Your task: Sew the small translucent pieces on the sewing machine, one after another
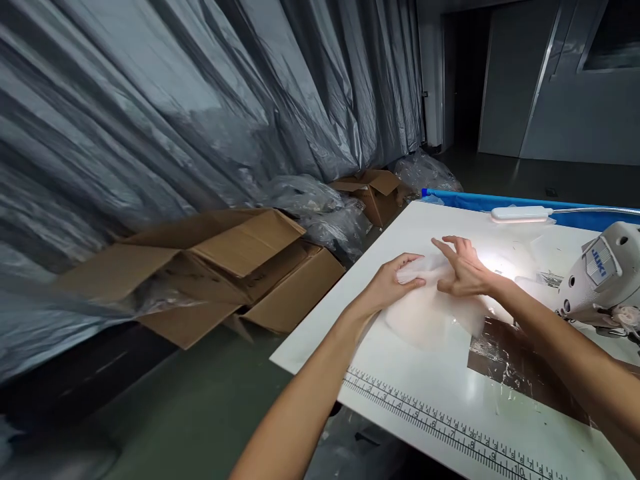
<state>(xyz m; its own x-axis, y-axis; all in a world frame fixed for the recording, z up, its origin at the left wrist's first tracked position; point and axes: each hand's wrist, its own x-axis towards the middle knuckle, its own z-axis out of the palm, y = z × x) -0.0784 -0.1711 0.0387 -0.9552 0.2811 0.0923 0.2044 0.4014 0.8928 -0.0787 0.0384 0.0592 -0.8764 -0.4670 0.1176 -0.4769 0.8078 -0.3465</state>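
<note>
My left hand is closed over the left edge of a thin, translucent white sheet, thumb on one side and fingers on the other. Whether the sheet is film or fabric, I cannot tell. Just right of it, my right hand hovers at or against the sheet with its index finger stretched out and its fingers apart. More of the pale, see-through material spreads over the white table below both hands. To the right of my right hand stands a white sewing machine.
A ruler strip runs along the table's near edge. A brown plate lies by the machine, under my right forearm. A lamp sits at the back edge. Cardboard boxes and clear plastic bags line the curtain at left.
</note>
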